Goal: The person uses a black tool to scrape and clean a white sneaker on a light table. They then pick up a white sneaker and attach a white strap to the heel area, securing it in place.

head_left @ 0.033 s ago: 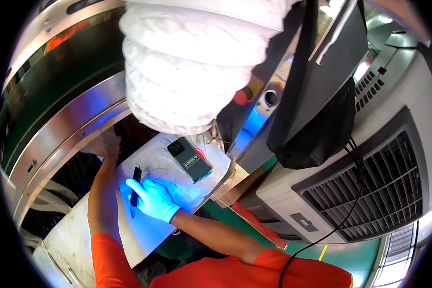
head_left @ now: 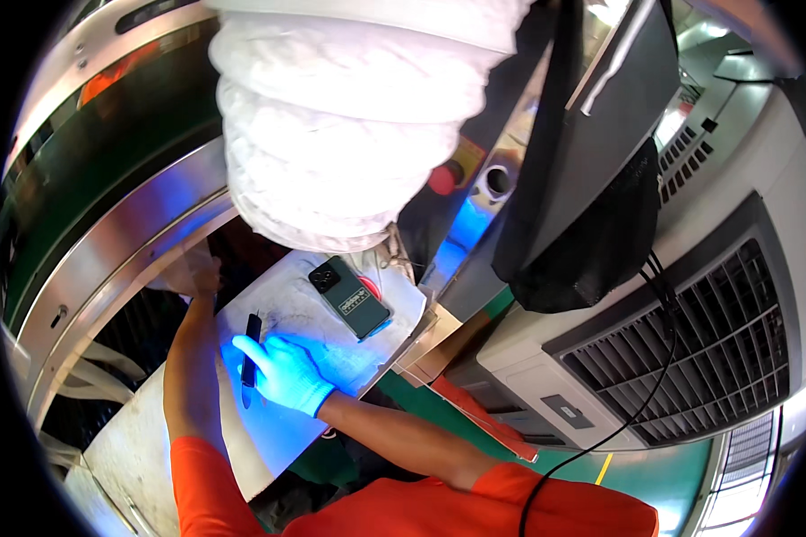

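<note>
My right hand (head_left: 287, 371), in a knitted glove lit blue, is closed around a slim black-handled tool (head_left: 252, 345) that looks like a knife. It rests over the pale worktop (head_left: 278, 438), with the tool upright along the thumb side. My bare left hand (head_left: 204, 279) reaches to the dark opening beside the metal frame. Its fingers look curled next to a pale, translucent sheet-like thing (head_left: 175, 270); what they grip is blurred. A dark green phone (head_left: 350, 298) lies on the worktop beyond my right hand, partly over a red round thing (head_left: 370, 286).
A large white fabric duct (head_left: 340, 125) hangs over the worktop's far side. A curved metal machine frame (head_left: 116, 242) stands at left. To the right are a red push button (head_left: 445, 177), a black mesh bag (head_left: 582, 259) and a big louvred cooler (head_left: 681, 340) with a cable across it.
The view has shifted slightly, so the duct and the bag sit a little further left. Both hands, the black tool and the phone keep nearly the same places.
</note>
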A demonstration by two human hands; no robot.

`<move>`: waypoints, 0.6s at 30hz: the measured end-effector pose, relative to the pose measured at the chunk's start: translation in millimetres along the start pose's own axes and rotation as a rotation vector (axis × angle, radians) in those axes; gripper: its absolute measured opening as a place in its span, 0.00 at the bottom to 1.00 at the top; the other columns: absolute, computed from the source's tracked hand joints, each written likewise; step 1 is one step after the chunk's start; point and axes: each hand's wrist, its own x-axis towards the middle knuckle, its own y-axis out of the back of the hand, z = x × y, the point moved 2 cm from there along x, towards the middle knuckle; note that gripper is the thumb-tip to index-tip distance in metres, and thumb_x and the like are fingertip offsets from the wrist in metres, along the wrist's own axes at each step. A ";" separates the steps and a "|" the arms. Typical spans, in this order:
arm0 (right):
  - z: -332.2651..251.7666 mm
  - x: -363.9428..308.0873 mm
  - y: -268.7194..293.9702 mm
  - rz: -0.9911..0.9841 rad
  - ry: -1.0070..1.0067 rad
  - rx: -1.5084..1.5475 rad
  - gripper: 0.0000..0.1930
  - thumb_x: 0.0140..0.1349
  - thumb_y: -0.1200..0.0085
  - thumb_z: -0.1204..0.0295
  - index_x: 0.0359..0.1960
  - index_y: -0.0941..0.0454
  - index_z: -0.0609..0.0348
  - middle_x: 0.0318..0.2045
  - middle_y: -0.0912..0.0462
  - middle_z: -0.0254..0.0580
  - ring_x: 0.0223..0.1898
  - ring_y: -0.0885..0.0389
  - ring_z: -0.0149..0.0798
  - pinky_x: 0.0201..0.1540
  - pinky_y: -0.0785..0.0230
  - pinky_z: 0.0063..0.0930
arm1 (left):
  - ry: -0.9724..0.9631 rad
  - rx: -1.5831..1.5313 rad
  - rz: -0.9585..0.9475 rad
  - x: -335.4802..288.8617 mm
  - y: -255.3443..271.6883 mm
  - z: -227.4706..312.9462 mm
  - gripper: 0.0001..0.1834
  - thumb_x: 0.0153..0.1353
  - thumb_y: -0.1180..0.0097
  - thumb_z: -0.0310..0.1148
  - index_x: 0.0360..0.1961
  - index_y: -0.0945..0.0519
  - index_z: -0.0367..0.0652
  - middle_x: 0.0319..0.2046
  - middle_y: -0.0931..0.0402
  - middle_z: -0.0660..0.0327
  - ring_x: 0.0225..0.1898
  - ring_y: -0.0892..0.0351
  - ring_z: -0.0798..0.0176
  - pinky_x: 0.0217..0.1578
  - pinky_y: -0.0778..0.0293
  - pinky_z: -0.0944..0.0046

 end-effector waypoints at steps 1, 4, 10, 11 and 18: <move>2.1 0.7 -3.5 0.006 -0.008 0.013 0.29 0.62 0.34 0.69 0.67 0.21 0.46 0.28 0.17 0.51 0.35 0.14 0.58 0.39 0.20 0.55 | 0.012 -0.014 -0.007 2.1 -4.0 -5.0 0.27 0.71 0.38 0.55 0.59 0.13 0.46 0.53 0.11 0.51 0.50 0.09 0.45 0.51 0.16 0.44; 12.8 3.7 -4.9 0.031 0.001 0.045 0.26 0.63 0.33 0.69 0.65 0.20 0.45 0.30 0.15 0.52 0.35 0.12 0.58 0.38 0.20 0.55 | 0.039 -0.079 -0.019 3.8 -13.6 -20.6 0.26 0.72 0.39 0.53 0.60 0.13 0.46 0.57 0.13 0.49 0.51 0.09 0.45 0.54 0.16 0.45; -25.6 9.5 -26.5 -0.047 0.060 0.228 0.21 0.63 0.27 0.69 0.59 0.15 0.49 0.35 0.10 0.48 0.35 0.09 0.55 0.39 0.17 0.49 | 0.272 -0.023 0.459 -31.9 -182.3 -186.4 0.17 0.77 0.47 0.43 0.48 0.08 0.49 0.47 0.08 0.51 0.50 0.08 0.45 0.52 0.17 0.44; -6.2 10.4 -0.9 0.021 -0.002 0.067 0.23 0.64 0.25 0.67 0.60 0.15 0.49 0.37 0.10 0.48 0.37 0.09 0.54 0.41 0.17 0.48 | 0.163 -0.191 0.431 -19.3 -140.5 -107.4 0.17 0.78 0.47 0.44 0.50 0.09 0.49 0.49 0.09 0.51 0.52 0.09 0.45 0.53 0.17 0.45; 0.0 3.1 -0.6 0.008 -0.109 0.046 0.28 0.63 0.23 0.68 0.66 0.17 0.48 0.43 0.09 0.55 0.44 0.08 0.59 0.48 0.16 0.47 | 0.349 -0.301 0.345 -122.2 -40.6 -188.2 0.21 0.79 0.47 0.47 0.61 0.17 0.45 0.58 0.15 0.51 0.60 0.14 0.46 0.62 0.23 0.45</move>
